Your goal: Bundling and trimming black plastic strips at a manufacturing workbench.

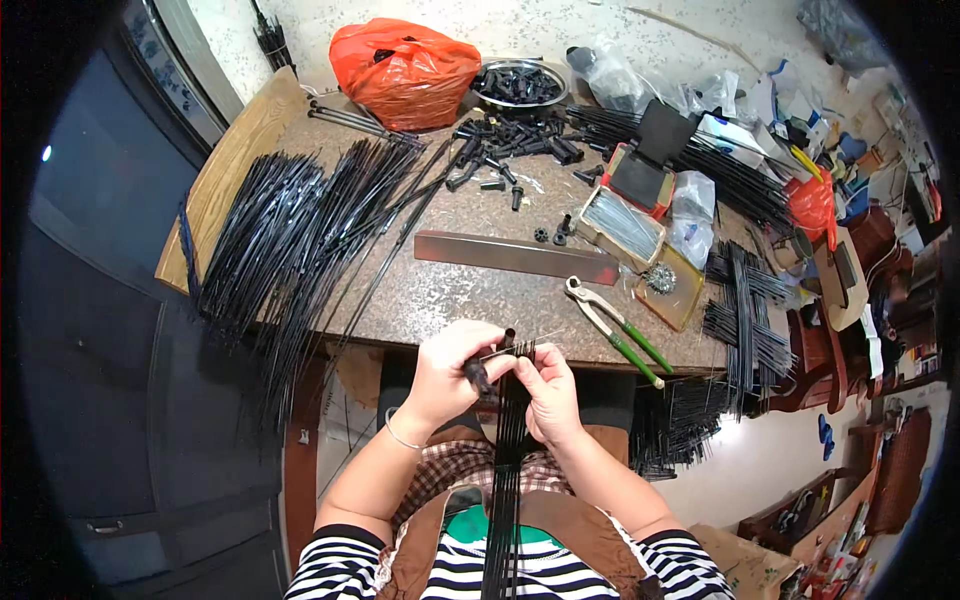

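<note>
My left hand (pixel 448 368) is closed round a dark tubular fitting (pixel 478 376), with its fingertips against the top of a bundle of thin black rods (pixel 507 430) that look like umbrella ribs. Opposite it, my right hand (pixel 549 396) pinches the upper ends of the same rods between thumb and fingers. The bundle runs down over my lap and chest. A fine wire (pixel 545 338) sticks out to the right by the fingertips. Both hands are just in front of the table edge; the fingers partly hide how the rod ends sit in the fitting.
On the table (pixel 480 300) lie a long metal bar (pixel 515 259), green-handled pincers (pixel 617 330), a box of wires (pixel 622 228) and loose black fittings (pixel 520 140). A large rod heap (pixel 290 220) overhangs the left edge. A red bag (pixel 405 75) and a bowl (pixel 518 66) stand behind.
</note>
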Demonstrator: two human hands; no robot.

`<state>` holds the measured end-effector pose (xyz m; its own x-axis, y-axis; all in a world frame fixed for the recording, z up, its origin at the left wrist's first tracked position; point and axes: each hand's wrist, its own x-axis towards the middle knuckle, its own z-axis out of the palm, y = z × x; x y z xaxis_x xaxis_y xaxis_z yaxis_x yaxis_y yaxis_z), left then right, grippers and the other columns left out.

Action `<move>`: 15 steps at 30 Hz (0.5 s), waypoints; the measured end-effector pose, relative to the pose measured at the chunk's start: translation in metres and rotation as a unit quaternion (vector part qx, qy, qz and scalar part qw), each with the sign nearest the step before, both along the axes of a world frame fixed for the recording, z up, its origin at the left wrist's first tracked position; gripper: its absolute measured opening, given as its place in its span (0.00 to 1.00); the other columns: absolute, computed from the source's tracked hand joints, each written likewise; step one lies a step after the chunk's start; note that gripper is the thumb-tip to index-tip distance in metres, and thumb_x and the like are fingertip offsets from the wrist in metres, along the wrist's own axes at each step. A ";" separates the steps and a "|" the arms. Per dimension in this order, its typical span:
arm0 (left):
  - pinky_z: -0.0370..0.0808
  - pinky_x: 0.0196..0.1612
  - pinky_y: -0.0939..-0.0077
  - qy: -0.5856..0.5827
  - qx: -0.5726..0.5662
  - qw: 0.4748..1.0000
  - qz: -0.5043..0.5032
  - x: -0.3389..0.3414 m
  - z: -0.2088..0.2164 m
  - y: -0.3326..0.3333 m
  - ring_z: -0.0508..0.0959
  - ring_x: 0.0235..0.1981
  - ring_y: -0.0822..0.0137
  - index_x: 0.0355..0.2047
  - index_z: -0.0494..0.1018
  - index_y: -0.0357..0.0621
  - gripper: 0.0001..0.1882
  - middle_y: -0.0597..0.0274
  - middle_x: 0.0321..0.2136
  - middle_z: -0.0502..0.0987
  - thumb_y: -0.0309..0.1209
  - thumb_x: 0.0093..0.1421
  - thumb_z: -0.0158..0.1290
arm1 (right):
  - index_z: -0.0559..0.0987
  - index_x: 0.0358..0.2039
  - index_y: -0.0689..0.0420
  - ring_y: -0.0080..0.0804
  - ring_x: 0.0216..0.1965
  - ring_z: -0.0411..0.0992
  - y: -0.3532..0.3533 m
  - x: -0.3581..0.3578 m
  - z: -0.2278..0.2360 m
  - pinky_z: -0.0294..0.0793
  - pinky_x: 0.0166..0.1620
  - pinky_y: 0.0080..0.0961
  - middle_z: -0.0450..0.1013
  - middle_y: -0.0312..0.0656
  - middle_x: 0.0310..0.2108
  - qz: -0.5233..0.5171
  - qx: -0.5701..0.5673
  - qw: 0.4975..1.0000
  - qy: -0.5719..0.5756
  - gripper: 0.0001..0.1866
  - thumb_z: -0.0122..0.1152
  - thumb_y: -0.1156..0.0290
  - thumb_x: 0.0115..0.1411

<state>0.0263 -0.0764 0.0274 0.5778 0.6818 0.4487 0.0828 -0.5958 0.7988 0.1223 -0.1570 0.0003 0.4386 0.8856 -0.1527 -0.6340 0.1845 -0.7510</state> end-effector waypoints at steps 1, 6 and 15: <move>0.66 0.30 0.84 0.001 0.003 1.000 -0.002 0.000 0.001 0.001 0.69 0.25 0.75 0.23 0.68 0.34 0.07 0.63 0.21 0.71 0.20 0.40 0.51 | 0.65 0.27 0.58 0.17 0.29 0.62 0.000 0.001 0.000 0.62 0.35 0.14 0.65 0.34 0.27 0.013 0.010 1.000 0.010 0.06 0.51 0.75 0.48; 0.64 0.12 0.85 -0.177 -0.545 0.799 -0.182 -0.008 -0.007 -0.005 0.66 0.09 0.74 0.24 0.68 0.32 0.07 0.59 0.20 0.69 0.18 0.40 0.49 | 0.65 0.34 0.61 0.28 0.27 0.68 -0.007 0.015 -0.003 0.69 0.33 0.23 0.67 0.42 0.27 0.257 0.058 0.963 0.063 0.14 0.48 0.66 0.50; 0.65 0.29 0.75 -0.135 -0.370 0.875 -0.282 0.005 -0.033 0.024 0.68 0.24 0.66 0.15 0.67 0.35 0.06 0.59 0.19 0.69 0.20 0.35 0.54 | 0.66 0.33 0.59 0.32 0.28 0.68 0.002 0.038 -0.015 0.67 0.38 0.36 0.68 0.42 0.26 0.348 0.005 0.912 0.219 0.15 0.55 0.68 0.44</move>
